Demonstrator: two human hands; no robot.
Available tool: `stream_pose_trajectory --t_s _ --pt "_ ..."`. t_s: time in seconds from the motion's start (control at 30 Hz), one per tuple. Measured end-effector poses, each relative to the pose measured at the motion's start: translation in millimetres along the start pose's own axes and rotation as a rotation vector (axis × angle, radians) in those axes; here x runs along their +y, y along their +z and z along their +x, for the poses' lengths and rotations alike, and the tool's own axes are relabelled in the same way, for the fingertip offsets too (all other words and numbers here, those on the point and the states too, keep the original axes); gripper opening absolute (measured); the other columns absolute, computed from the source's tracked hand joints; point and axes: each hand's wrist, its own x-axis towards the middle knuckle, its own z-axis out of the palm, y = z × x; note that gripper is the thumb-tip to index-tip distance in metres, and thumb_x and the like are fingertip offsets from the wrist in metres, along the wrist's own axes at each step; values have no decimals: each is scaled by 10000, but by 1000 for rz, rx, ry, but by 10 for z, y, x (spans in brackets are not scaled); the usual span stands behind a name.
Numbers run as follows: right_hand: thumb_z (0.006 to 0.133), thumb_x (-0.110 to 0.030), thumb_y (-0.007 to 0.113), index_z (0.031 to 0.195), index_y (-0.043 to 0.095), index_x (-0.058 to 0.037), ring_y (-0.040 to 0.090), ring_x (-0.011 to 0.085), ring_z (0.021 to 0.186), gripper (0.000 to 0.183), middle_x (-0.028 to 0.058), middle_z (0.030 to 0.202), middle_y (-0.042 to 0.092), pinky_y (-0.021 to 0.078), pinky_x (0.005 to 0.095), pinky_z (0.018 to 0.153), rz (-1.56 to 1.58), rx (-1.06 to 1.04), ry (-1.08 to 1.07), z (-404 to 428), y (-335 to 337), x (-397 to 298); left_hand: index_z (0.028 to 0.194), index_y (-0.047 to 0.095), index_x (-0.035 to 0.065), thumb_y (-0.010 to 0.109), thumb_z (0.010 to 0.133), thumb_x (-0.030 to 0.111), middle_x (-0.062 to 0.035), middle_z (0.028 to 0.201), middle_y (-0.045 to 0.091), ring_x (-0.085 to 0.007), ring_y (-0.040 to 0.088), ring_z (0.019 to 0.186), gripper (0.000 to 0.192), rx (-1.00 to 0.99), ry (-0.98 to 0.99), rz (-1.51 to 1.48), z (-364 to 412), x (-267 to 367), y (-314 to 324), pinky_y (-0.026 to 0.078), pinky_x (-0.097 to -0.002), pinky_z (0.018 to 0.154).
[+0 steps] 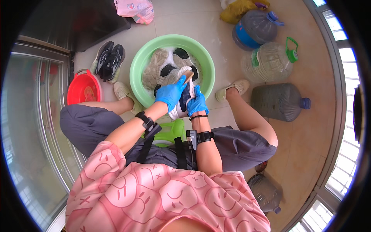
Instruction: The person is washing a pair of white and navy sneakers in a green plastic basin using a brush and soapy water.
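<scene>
My left hand (170,92), in a blue glove, grips a brush with a wooden back (188,77) against the upper of a white shoe (174,112). The shoe's lining is dark. My right hand (197,103), gloved in blue too, is closed on the shoe's side near the heel. Both hands are at the near side of a light green basin (136,72), with the shoe's toe over it. Soapy water and wet grey-beige fabric shoes (155,66) with black patches fill the basin, partly hidden by my left hand and the shoe.
Black sneakers (109,62) and a red basin (82,90) stand at the left, near a sliding glass door (32,110). Large plastic bottles (268,62) line the right side. A pink packet (136,10) lies beyond the basin. A green plastic stool (174,129) is beneath me.
</scene>
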Motion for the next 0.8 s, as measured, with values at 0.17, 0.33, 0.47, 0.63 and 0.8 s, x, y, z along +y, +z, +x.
stream_pose_trajectory --t_s 0.17,0.33,0.47,0.63,0.8 --pt "1022 -310 570 1236 593 -34 621 324 1084 350 169 1213 656 486 492 1007 -124 393 -84 -20 27 -34 1581 221 240 447 1001 250 -249 871 683 -421 676 703 622 -137 250 120 -89 -60 32 540 -531 602" --pt "1042 -233 524 1237 602 50 639 323 1140 352 196 1268 650 492 449 1074 28 12 70 -37 59 -20 1547 305 237 366 1050 401 -246 851 694 -415 688 726 526 47 81 31 -46 -173 94 542 -535 609" --pt "1032 -271 541 1275 557 18 612 318 1141 378 189 1240 639 500 477 1035 -151 270 -130 -41 51 -11 1573 239 217 452 1008 264 -234 842 695 -381 691 659 606 -270 256 192 -88 -152 79 536 -518 548" --pt "1042 -241 526 1219 622 20 658 315 1102 329 166 1235 669 524 423 1023 0 80 73 -23 40 -7 1561 261 220 414 1027 310 -238 876 701 -431 688 714 562 76 80 110 -52 -116 24 544 -542 611" --pt "1036 -296 523 1304 554 -15 591 308 1185 389 168 1270 625 481 519 1057 -109 337 -124 -6 45 -29 1579 201 361 418 1018 262 -252 936 698 -424 692 723 609 -253 204 73 -61 -114 127 532 -551 598"
